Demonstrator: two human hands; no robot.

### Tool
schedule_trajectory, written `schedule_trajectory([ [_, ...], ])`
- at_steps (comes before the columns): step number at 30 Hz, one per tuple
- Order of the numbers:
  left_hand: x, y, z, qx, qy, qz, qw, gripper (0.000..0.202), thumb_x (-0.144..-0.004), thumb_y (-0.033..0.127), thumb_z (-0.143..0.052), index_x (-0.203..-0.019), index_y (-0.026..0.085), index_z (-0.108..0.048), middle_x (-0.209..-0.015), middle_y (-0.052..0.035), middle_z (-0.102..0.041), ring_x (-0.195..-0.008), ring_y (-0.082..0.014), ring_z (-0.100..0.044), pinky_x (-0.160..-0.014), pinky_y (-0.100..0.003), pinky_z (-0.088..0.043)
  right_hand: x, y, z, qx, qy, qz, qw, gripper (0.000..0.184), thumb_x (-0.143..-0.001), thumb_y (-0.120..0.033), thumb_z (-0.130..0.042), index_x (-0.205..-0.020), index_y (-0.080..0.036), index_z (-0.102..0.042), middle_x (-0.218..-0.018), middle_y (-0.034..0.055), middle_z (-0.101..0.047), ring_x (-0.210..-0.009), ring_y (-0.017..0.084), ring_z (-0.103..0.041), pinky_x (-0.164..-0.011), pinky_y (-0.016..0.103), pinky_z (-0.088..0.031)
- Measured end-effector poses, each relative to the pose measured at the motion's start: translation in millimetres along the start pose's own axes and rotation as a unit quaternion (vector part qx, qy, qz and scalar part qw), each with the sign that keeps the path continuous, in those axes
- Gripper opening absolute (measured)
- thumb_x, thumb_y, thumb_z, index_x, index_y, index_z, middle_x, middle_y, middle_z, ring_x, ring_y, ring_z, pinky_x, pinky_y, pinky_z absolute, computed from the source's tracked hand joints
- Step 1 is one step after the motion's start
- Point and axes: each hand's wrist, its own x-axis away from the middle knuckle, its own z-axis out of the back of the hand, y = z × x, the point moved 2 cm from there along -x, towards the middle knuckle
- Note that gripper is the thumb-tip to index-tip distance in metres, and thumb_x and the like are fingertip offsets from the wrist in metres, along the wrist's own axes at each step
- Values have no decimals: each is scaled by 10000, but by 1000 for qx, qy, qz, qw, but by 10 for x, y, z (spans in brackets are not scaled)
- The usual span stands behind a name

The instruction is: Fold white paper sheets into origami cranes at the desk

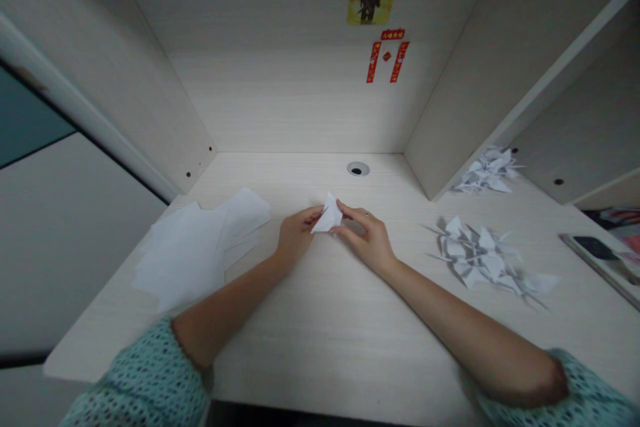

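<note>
A small piece of folded white paper (329, 215) is held up just above the desk, between my two hands. My left hand (299, 232) grips its left side, with the fingertips partly hidden behind the paper. On the right side, my right hand (366, 232) pinches it between thumb and fingers. Left of my hands lies a spread stack of white paper sheets (185, 250). To the right sits a pile of folded paper cranes (480, 253), with wings and thin points sticking out.
A second heap of paper cranes (490, 170) lies behind the upright panel (470, 73) at the right. Near the back wall is a round cable hole (358, 169). A flat framed object (605, 260) rests at the far right edge of the desk (310, 347).
</note>
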Motion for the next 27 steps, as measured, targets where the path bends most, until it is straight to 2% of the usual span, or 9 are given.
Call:
schedule_trajectory([
  [2,10,-7,2,-15,-4,-6,1000,392,-773,226,-632,-1163,202,-666,-1093,-46,-717,-923,-226,-695,-806,-311,-551,1,-7,9,2,11,-7,1000,544,-762,-418,-706,-1271,-276,-580,-1006,67,-721,-866,215,-672,-830,382,-542],
  [5,28,-8,-2,-101,-1,-35,994,378,-792,191,-601,-1161,233,-669,-1113,-28,-709,-981,-233,-681,-856,-332,-537,-2,-38,24,18,21,3,1000,585,-762,-412,-709,-1310,-296,-541,-1111,69,-699,-934,223,-668,-874,391,-535],
  [8,52,15,-19,-192,13,-78,978,338,-818,195,-584,-1137,248,-683,-1090,-30,-718,-986,-228,-679,-895,-345,-518,-2,-77,33,35,22,34,999,479,-781,-386,-695,-1244,-313,-599,-1185,65,-663,-1059,230,-631,-935,393,-508],
  [13,74,47,-39,-271,3,-100,957,336,-840,214,-577,-1160,253,-670,-1039,-50,-733,-909,-237,-696,-843,-364,-531,14,-54,21,43,17,33,998,372,-809,-351,-672,-1178,-315,-649,-1125,62,-686,-1018,212,-651,-900,368,-527],
  [20,60,64,-9,-227,28,-123,966,381,-876,270,-558,-1255,291,-589,-1222,-14,-654,-1072,-191,-647,-969,-350,-495,2,8,-4,19,25,21,999,353,-844,-292,-631,-1196,-308,-637,-1167,50,-689,-1063,216,-655,-938,395,-533],
  [27,67,98,-24,-212,41,-206,954,348,-865,364,-585,-1193,256,-629,-1157,-32,-690,-1052,-171,-658,-940,-318,-516,-14,2,4,-10,36,-9,999,306,-852,-275,-606,-1152,-279,-667,-1142,53,-702,-974,205,-684,-863,365,-562],
])
